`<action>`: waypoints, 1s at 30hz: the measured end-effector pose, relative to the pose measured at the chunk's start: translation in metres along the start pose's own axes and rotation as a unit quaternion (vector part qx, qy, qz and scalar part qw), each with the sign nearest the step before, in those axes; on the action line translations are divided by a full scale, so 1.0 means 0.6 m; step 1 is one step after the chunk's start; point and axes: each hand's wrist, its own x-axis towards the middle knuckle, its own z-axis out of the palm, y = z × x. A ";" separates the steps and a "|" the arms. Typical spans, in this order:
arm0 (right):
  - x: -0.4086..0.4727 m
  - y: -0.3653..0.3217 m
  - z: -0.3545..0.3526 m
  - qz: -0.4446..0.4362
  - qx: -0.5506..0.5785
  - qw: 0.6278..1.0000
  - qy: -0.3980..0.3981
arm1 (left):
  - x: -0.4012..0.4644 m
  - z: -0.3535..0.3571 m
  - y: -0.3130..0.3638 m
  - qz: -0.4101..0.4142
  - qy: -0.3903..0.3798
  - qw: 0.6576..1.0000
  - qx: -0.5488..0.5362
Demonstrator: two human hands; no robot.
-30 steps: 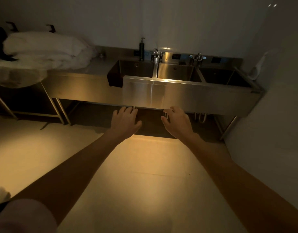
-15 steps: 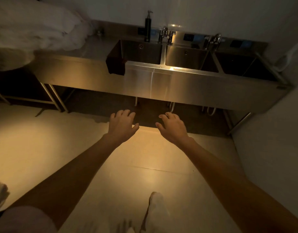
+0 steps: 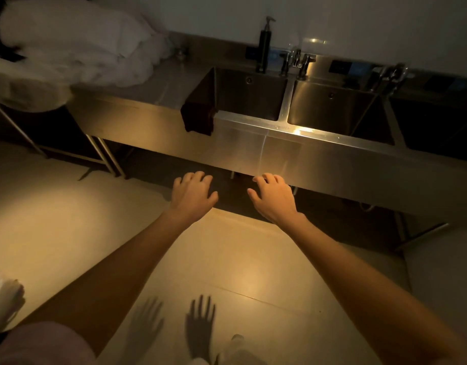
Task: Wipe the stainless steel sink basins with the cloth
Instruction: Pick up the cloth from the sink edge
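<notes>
A long stainless steel sink unit [image 3: 279, 151] with three basins stands against the wall ahead. A dark cloth [image 3: 198, 119] hangs over the front left corner of the left basin [image 3: 250, 98]. The middle basin [image 3: 332, 109] catches a patch of light; the right basin [image 3: 438, 127] is in shadow. My left hand [image 3: 192, 194] and my right hand [image 3: 273, 197] are stretched out in front of me, below the sink's front panel, fingers relaxed and holding nothing. Neither hand touches the cloth or the sink.
White folded towels [image 3: 69, 48] are piled on the counter and shelf at the left. A dark soap pump bottle [image 3: 264, 46] and two taps [image 3: 295, 61] stand behind the basins. A white wall closes the right side. Pale floor tiles [image 3: 69, 219] lie below.
The sink has grown larger in view and lies nearer. Both hands stay open and outstretched, and now reach close to the sink's front panel.
</notes>
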 end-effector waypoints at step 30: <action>0.503 -0.197 0.120 0.029 0.016 0.998 -0.048 | 0.442 -0.007 -0.340 0.016 0.004 1.000 0.009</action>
